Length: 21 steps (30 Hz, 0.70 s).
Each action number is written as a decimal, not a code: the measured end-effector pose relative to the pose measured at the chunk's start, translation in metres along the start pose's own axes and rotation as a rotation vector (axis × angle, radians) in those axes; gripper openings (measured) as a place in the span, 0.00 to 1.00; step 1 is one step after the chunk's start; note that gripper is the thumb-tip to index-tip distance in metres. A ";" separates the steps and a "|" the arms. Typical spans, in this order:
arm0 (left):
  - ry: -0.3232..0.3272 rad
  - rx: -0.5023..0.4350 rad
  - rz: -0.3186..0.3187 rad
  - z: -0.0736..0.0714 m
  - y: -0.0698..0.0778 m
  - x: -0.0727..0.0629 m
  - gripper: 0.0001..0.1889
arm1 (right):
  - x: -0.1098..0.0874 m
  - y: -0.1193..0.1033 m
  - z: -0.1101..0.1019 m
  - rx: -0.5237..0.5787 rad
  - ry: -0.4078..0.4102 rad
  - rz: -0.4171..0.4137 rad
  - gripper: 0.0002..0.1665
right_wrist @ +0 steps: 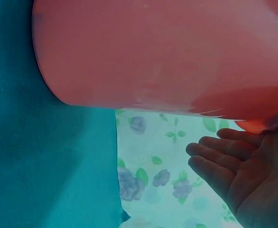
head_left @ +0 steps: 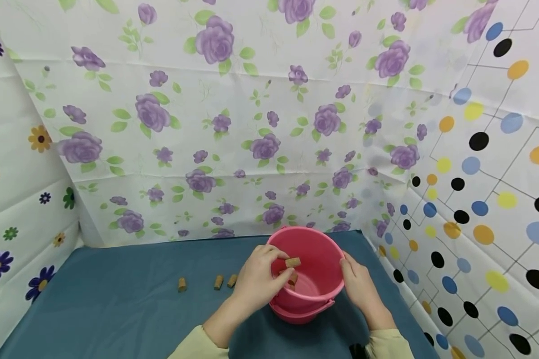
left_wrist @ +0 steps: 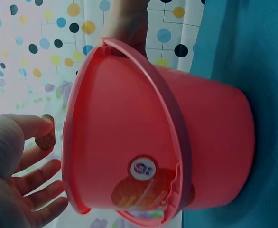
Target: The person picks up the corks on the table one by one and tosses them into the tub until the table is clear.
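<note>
My left hand [head_left: 257,276] pinches a short brown cork [head_left: 293,262] between thumb and fingertips, over the mouth of a pink bucket [head_left: 305,239]. In the left wrist view this cork [left_wrist: 46,133] sits just outside the rim line, with the other fingers spread loosely. Inside the bucket, a few more corks [head_left: 293,279] show partly behind the left thumb. My right hand [head_left: 359,284] holds the bucket's right rim, its thumb at the edge. The right wrist view shows its fingers [right_wrist: 219,152] extended beside the outer wall. The bucket stands on the table, handle hanging down towards me.
Three corks lie left of the bucket on the blue-green cloth [head_left: 130,294]: one farther left [head_left: 181,284], the others near the left wrist. A flowered sheet [head_left: 233,124] hangs behind; a dotted sheet [head_left: 476,224] borders the right. Something black [head_left: 358,350] sits by the right sleeve.
</note>
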<state>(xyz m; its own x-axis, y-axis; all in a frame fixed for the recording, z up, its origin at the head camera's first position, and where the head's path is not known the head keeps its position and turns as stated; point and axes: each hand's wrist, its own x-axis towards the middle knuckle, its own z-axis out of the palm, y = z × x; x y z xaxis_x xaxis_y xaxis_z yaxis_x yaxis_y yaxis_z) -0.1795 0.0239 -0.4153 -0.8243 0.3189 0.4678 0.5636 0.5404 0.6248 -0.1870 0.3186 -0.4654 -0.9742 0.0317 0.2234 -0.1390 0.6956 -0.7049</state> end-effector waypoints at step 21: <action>-0.024 -0.004 0.035 0.033 0.015 0.015 0.22 | -0.003 -0.003 -0.001 0.021 0.013 0.019 0.33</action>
<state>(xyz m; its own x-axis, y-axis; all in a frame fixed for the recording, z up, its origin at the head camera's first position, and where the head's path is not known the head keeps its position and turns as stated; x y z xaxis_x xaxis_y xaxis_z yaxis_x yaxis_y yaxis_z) -0.1851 0.0623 -0.4191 -0.8052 0.3561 0.4743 0.5922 0.5252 0.6111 -0.1837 0.3173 -0.4631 -0.9742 0.0543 0.2190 -0.1247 0.6796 -0.7229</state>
